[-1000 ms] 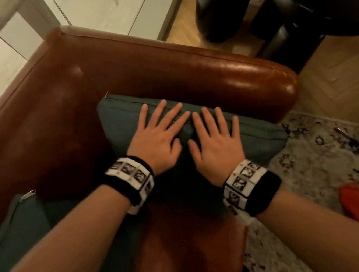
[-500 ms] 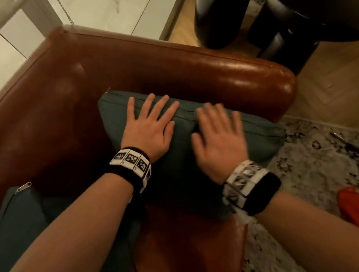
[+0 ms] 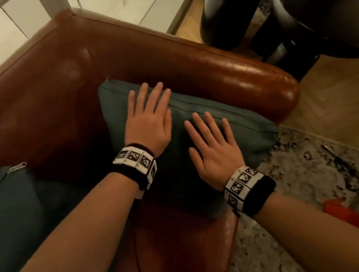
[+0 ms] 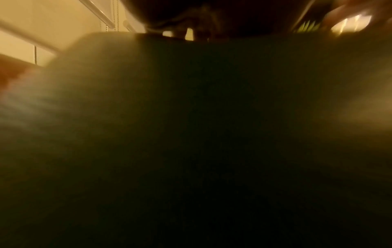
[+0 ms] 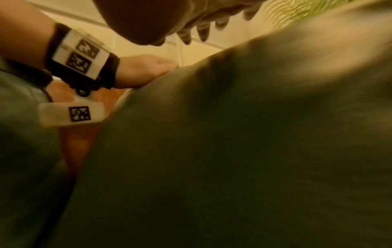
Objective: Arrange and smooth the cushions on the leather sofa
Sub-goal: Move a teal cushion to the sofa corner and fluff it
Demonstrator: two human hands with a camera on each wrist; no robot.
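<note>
Both palms flat on the green cushion [image 3: 229,130], fingers straight, grasping nothing. Propped in the sofa [image 3: 53,87] corner against the right armrest. Since a moment ago: left hand [image 3: 150,121] slid toward the cushion's back-left corner, right hand [image 3: 215,147] drawn toward its front edge. Smoothing evidently under way. Second cushion [image 3: 9,209] at the seat's left, unsmoothed. Nothing in the way; orange object [image 3: 349,217] on the rug [image 3: 301,189].

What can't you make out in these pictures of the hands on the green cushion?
- Cushion fabric under the left hand and right hand: covered by the palms, head view.
- Left wrist view: dark blur, no fingers readable.
- Second cushion: cut off by the left edge and the forearm.
- Orange object on the rug: blurred, unidentifiable.
</note>
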